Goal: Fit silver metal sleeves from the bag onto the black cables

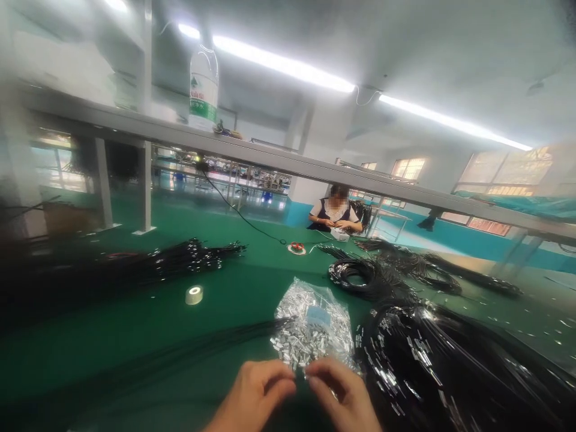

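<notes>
My left hand (261, 393) is closed in a pinch at the bottom middle, its thumb and finger pointing right. Facing it a small gap away, my right hand (344, 393) is pinched too. Whatever lies between the fingertips is too small to make out. Just beyond both hands lies an opened clear plastic bag (344, 306) full of small silver metal sleeves (306, 345), with a pale blue label (318, 315). Thin black cables (198, 342) run from the left, their ends lying on the bag.
Coiled black cables with silver ends (405, 360) fill the right side; another coil (355, 276) lies behind. A black cable bundle (171, 264) and a tape roll (194, 294) are at left. A shelf beam (279, 162) carries a bottle (204, 90). A person (336, 213) sits opposite.
</notes>
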Action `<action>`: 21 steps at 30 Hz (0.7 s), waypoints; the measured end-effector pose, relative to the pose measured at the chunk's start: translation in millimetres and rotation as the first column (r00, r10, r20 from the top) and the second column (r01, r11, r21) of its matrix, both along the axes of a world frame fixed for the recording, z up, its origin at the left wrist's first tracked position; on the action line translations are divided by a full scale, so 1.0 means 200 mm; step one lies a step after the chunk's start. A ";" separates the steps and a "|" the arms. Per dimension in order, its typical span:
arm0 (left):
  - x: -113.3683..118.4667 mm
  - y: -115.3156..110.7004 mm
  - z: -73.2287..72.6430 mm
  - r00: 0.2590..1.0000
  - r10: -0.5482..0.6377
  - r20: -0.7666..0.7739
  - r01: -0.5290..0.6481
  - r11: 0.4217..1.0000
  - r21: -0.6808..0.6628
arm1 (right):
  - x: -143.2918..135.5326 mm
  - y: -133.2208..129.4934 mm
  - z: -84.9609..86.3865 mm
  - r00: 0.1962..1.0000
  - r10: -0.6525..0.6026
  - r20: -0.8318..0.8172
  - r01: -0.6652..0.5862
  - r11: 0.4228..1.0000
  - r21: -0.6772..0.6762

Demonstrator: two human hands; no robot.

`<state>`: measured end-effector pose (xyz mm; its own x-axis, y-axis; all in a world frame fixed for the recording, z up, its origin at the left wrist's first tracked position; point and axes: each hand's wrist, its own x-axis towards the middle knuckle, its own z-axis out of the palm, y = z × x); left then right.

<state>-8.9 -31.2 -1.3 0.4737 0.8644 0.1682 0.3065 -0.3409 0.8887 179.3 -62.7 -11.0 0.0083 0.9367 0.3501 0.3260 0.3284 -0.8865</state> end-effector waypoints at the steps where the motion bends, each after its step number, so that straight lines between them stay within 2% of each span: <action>1: 0.00 0.00 0.00 1.000 -0.009 -0.006 0.009 1.000 0.018 | -0.01 0.00 0.00 1.000 0.001 -0.031 -0.002 0.998 -0.059; 3: 0.00 -0.01 0.01 0.998 -0.053 -0.016 0.053 0.999 0.008 | -0.03 -0.01 -0.01 1.000 0.013 -0.015 -0.014 0.995 -0.095; 6: 0.00 -0.01 0.01 0.997 -0.076 -0.029 0.075 0.996 -0.042 | -0.04 -0.01 -0.01 0.993 0.012 0.121 -0.009 1.000 -0.026; 9: 0.01 -0.02 0.00 0.998 -0.065 -0.024 0.066 0.998 0.020 | -0.02 0.00 -0.02 0.976 -0.017 0.217 -0.008 0.994 0.113; 13: 0.03 -0.02 -0.01 0.999 -0.023 -0.033 0.026 0.993 0.115 | 0.00 0.02 -0.06 0.908 -0.129 0.398 -0.016 0.940 0.341; 16: 0.04 -0.02 0.02 0.993 0.061 -0.100 -0.041 0.981 0.189 | 0.01 0.02 -0.06 0.844 -0.247 0.476 0.009 0.894 0.448; 21: -0.06 -0.03 0.10 0.965 0.108 -0.240 -0.037 0.958 0.284 | 0.00 -0.01 -0.01 0.856 -0.275 0.439 0.023 0.867 0.498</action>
